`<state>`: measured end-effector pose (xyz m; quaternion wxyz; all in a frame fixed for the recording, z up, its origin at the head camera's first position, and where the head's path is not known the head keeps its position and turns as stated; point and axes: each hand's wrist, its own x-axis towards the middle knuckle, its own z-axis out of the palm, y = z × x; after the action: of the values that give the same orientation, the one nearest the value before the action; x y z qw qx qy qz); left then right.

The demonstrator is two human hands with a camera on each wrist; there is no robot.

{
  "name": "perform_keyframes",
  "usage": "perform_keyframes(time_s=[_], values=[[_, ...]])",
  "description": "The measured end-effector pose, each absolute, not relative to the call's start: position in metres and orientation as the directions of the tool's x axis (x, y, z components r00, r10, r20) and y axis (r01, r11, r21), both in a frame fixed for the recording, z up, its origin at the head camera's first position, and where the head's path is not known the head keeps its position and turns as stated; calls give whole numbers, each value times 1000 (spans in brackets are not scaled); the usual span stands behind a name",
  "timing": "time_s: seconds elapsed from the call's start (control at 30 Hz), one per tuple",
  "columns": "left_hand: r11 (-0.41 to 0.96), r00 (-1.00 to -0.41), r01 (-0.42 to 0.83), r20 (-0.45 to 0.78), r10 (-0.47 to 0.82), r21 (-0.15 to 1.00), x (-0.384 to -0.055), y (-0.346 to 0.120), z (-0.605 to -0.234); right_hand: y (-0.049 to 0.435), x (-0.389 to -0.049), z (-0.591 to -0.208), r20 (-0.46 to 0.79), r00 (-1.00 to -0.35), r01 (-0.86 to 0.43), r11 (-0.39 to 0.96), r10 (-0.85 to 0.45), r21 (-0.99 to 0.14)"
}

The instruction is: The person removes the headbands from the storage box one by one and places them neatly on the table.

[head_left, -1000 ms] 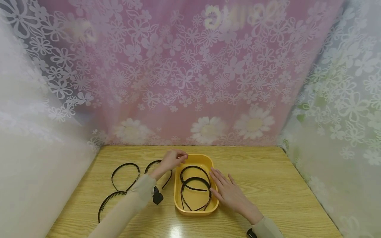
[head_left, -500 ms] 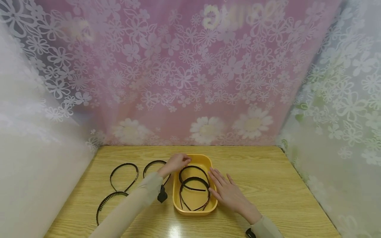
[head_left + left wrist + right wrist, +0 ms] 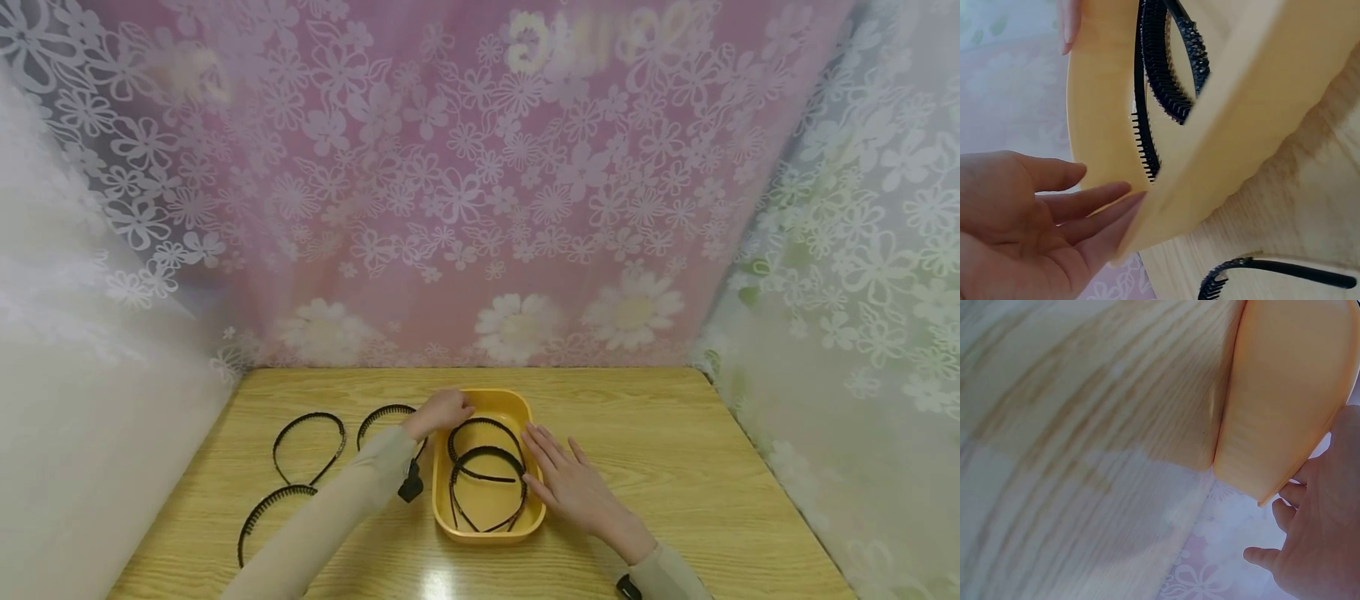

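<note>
A yellow plastic tray (image 3: 489, 537) stands on the table, holding a black toothed headband (image 3: 487, 421) towards the back and another black headband (image 3: 492, 451) overlapping it in front. At the tray's back left corner is my left hand (image 3: 442, 410); in the left wrist view its relaxed fingers (image 3: 1094, 206) reach over the rim, the thumb apart from them, nothing in its grasp. My right hand (image 3: 581, 492) lies along the right rim with straight fingers, fingertips at the edge. The right wrist view shows that hand beside the tray's outer wall (image 3: 1285, 394).
Left of the tray lie more black headbands: one at the back (image 3: 309, 415), one partly behind my left wrist (image 3: 386, 408), and one nearer (image 3: 258, 512), partly covered by my sleeve. A pink flowered curtain (image 3: 480, 208) hangs behind the wooden table (image 3: 630, 417).
My left hand has shifted slightly right and down at the tray's back left corner. The right hand stays on the right rim, and the headbands lie as before.
</note>
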<state>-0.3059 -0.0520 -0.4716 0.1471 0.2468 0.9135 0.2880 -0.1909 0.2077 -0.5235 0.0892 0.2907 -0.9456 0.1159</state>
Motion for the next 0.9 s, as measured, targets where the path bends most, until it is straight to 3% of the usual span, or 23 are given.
perform_keyframes(time_s=[0.43,0.7,0.9], values=[[818,-819,364,-265,509,446,-305,-40,-470,206,-192,-528,296,-787,-598,788,-542,-145],[775,-812,350,-243,531,526,-304,-42,-471,206,-191,-527,248,-810,-574,805,-532,-151],[754,-817,318,-236,526,575,-302,-44,-473,207,-190,-526,284,-802,-582,795,-526,-172]])
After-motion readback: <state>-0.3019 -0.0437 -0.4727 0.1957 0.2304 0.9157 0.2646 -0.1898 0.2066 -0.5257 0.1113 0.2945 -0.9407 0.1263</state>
